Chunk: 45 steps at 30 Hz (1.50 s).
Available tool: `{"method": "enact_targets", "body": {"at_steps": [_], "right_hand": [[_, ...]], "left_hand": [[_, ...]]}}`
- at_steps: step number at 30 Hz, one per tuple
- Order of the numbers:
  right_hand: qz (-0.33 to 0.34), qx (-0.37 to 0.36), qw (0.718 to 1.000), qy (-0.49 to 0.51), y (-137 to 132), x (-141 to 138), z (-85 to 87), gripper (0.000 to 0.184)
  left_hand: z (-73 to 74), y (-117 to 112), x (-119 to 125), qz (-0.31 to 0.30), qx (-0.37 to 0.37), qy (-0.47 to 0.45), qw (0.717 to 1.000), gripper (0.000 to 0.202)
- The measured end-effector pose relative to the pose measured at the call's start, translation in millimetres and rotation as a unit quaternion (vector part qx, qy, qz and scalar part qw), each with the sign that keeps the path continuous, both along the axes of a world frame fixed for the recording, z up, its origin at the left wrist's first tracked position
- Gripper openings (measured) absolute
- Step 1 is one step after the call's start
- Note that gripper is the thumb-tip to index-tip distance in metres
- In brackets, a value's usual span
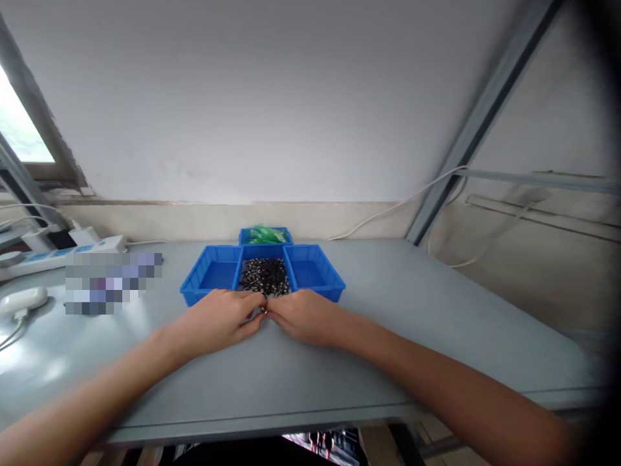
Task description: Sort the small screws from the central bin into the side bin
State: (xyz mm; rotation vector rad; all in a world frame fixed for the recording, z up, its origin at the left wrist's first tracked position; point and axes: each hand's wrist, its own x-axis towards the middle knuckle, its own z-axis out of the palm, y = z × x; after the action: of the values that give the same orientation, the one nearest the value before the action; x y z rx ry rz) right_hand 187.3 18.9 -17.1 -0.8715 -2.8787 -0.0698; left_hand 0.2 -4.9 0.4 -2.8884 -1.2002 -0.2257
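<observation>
My left hand [220,318] and my right hand [303,316] rest on the grey table [388,336], fingertips meeting in front of the trays. Both pinch a small metal part [264,310] between them; its shape is too small to make out. Just beyond the fingers stands a blue tray [264,277] filled with several small dark metal parts. An empty blue tray [212,275] adjoins it on the left, another empty blue tray [314,272] on the right. Behind them a fourth blue tray [265,235] holds green pieces.
A white power strip [58,255] with cables lies at the far left, a white rounded device [22,301] nearer me. A blurred patch covers something beside the left tray. A white cable [398,207] runs along the wall to a slanted metal beam [480,116].
</observation>
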Motion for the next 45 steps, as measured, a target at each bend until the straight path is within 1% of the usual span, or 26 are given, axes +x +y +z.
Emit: {"method": "enact_targets", "body": {"at_steps": [6, 14, 20, 25, 32, 40, 45], "right_hand": [[0.007, -0.014, 1.000, 0.011, -1.8, -2.0, 4.2, 0.024], [0.005, -0.015, 1.000, 0.024, -3.2, 0.6, 5.1, 0.023], [0.022, -0.022, 0.999, 0.035, -3.9, 1.8, 6.6, 0.024], [0.036, -0.045, 0.997, 0.044, -4.1, 1.2, 8.0, 0.026], [0.036, -0.084, 0.995, 0.046, -3.3, -0.1, 7.3, 0.028], [0.031, -0.097, 0.993, 0.060, -1.5, -0.1, 3.9, 0.031], [0.021, -0.144, 0.986, 0.087, -1.1, 0.7, 3.9, 0.032]], "left_hand": [[2.6, -1.1, 0.3, -0.018, -0.009, -0.013, 1.000, 0.012], [1.2, -0.7, -0.1, -0.028, 0.010, -0.005, 1.000, 0.009], [2.1, -1.7, -0.3, -0.030, -0.002, -0.009, 1.000, 0.006], [4.0, -3.0, 0.5, -0.029, -0.003, -0.010, 1.000, 0.003], [3.4, -2.4, 1.1, -0.040, -0.014, -0.014, 0.999, 0.003], [0.9, -1.1, -0.5, -0.037, -0.007, 0.002, 0.999, 0.005], [1.8, -0.6, -0.3, -0.032, -0.004, 0.007, 0.999, 0.006]]}}
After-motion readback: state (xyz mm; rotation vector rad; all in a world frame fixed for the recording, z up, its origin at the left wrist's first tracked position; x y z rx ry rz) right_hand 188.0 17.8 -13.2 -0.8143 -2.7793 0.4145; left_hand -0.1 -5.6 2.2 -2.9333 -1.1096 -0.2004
